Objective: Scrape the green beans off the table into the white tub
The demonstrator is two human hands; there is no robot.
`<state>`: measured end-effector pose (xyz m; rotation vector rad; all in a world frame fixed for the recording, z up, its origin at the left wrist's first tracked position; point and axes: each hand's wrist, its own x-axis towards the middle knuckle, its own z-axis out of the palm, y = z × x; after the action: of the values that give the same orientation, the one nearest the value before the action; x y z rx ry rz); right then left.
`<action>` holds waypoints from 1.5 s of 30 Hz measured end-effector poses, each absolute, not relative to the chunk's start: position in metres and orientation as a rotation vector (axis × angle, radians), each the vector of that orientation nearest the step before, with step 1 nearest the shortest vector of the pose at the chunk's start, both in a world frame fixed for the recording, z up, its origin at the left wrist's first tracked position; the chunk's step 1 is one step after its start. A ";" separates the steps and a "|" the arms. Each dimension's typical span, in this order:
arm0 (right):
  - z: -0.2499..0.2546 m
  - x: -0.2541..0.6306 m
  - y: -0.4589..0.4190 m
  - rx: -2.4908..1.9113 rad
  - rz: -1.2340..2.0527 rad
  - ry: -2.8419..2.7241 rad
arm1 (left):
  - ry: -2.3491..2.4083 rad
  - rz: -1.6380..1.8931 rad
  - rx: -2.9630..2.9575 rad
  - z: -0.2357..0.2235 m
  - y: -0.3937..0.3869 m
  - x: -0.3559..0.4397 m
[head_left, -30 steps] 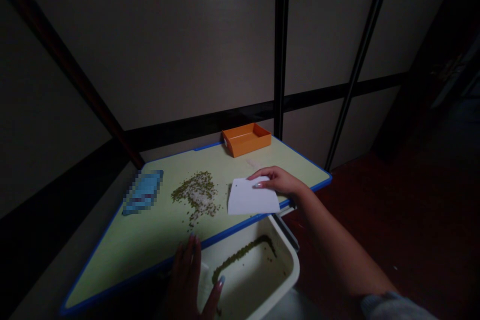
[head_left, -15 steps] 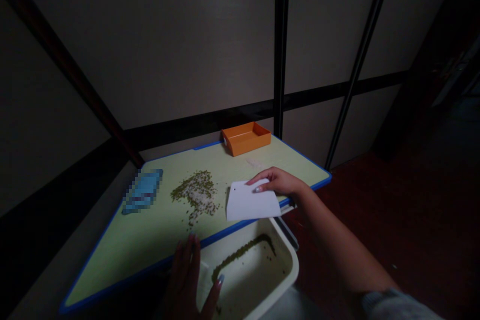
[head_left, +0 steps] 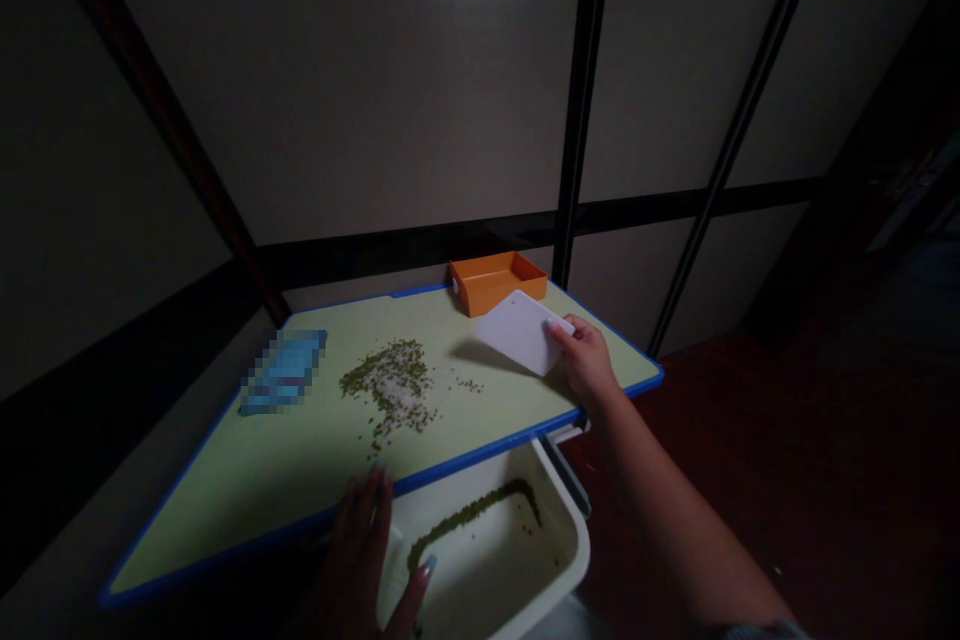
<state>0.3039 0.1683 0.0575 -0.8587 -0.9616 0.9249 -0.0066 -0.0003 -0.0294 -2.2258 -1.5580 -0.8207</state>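
My right hand [head_left: 586, 360] is closed on a white dough scraper [head_left: 521, 332], raised and tilted above the right part of the table. The scraper has a small hole near its upper corner. A pile of small green beans mixed with white grains [head_left: 394, 385] lies mid-table, with a few loose beans to its right. My left hand [head_left: 367, 545] grips the left side of a white basin [head_left: 577, 540] below the table's front edge, thumb inside and fingers over the rim. A line of green beans [head_left: 465, 515] lies along the bottom of the basin.
The pale green table [head_left: 247, 510] has a blue edge. An orange open box [head_left: 491, 295] stands at its back, near a panelled wall [head_left: 412, 70]. A blue packet [head_left: 285, 375], pixelated, lies at the left. Dark reddish floor [head_left: 735, 440] shows at the right.
My right hand has lifted the scraper off the table near the front edge and tilted it, uncovering a few beans. My left hand stays at the basin. The view has shifted slightly.
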 end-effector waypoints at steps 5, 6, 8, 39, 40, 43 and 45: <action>0.051 0.306 0.161 -0.930 0.710 -0.970 | -1.537 -0.814 -2.213 -0.029 -0.001 -0.006; 0.051 0.306 0.158 -0.951 0.664 -1.015 | -1.531 -0.818 -2.206 -0.029 -0.002 -0.006; 0.050 0.305 0.149 -0.997 0.555 -1.129 | -1.514 -0.824 -2.201 -0.028 -0.003 -0.006; 0.055 0.269 0.102 -1.067 0.149 -1.820 | -1.620 -0.790 -2.218 -0.028 -0.005 -0.004; 0.053 0.271 0.099 -1.049 0.114 -1.806 | -1.622 -0.785 -2.221 -0.027 -0.006 -0.004; 0.049 0.277 0.085 -0.991 -0.006 -1.791 | -1.626 -0.787 -2.228 -0.025 -0.007 -0.004; 0.048 0.281 0.074 -0.934 -0.050 -1.812 | -1.637 -0.791 -2.234 -0.026 -0.008 -0.004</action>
<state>0.2808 0.0739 0.0478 -0.9336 -1.8123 -0.0500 -0.0041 -0.0076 -0.0256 -2.2343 -1.6371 -0.7910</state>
